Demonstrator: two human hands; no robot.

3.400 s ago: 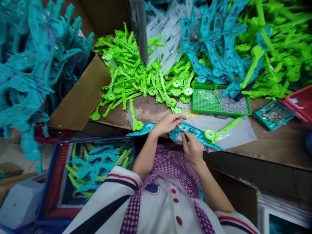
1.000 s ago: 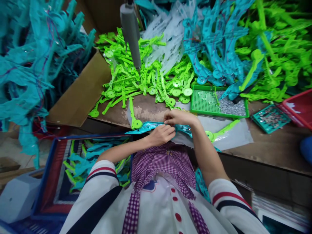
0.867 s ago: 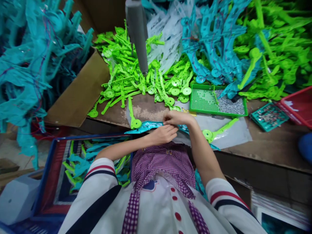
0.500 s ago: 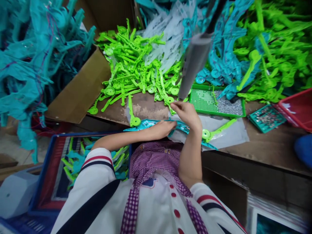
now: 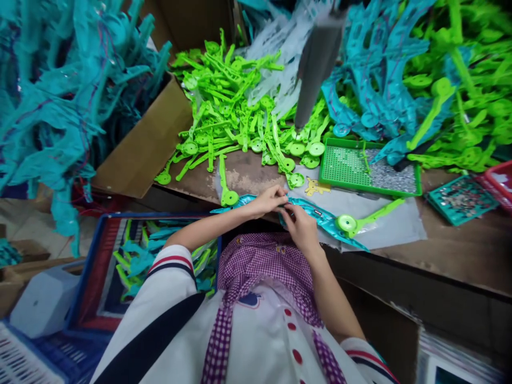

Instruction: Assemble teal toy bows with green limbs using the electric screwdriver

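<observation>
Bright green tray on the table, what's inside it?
The bright green tray holds small silvery pieces, heaped on its right side, and a thin green strip. A turquoise part reaches over its back edge, hiding whatever lies directly beneath.

Left hand (image 5: 269, 202): beyond the gingham apron (image 5: 262, 258), fingers bent
Right hand (image 5: 302, 228): beyond it, fingertips beside the left's
Forearms (image 5: 218, 226): flanking it, angled inward

A long, glossy turquoise plastic frame (image 5: 325, 217) lies lengthwise along the near edge of the surface (image 5: 460, 256), its middle hidden, its ends tapering to points. Near the ends sit round-based arms: the left lime-green arm (image 5: 228, 194) points away; the right lime-green arm (image 5: 370, 217) slants outward.
</observation>
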